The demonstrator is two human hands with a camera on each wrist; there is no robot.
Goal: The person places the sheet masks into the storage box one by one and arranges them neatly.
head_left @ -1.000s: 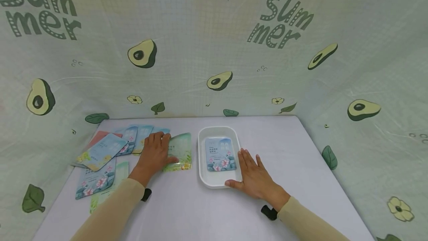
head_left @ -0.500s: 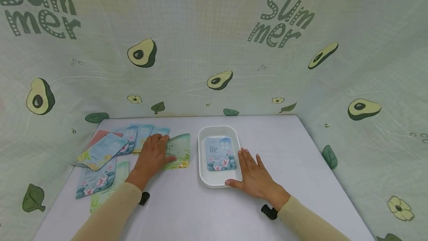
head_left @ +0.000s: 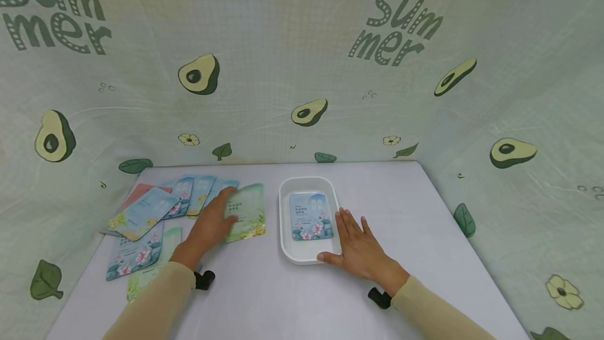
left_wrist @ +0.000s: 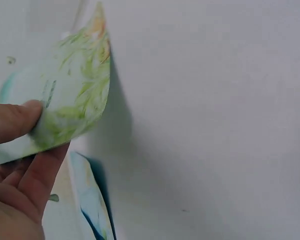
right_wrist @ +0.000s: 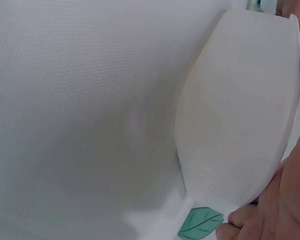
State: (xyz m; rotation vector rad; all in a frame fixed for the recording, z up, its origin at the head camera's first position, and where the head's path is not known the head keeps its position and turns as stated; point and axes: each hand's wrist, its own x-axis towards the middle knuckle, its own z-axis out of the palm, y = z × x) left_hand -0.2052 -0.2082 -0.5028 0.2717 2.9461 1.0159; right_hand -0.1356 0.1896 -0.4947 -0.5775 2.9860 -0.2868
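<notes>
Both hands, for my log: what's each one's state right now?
Left hand: holding a green packet.
Right hand: open, against the white tray.

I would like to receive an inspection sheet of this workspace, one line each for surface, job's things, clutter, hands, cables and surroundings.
Surface: white table, no spill seen.
Job's things: green packet held beside the white tray; blue floral packet inside the tray.
Clutter: pile of overlapping packets on the table's left side.
Hands: left hand pinches the green packet between thumb and fingers; right hand rests against the tray's rim, fingers straight.
Cables: nothing seen.
Surroundings: pale curtain printed with avocados, leaves, flowers and "Summer".
</notes>
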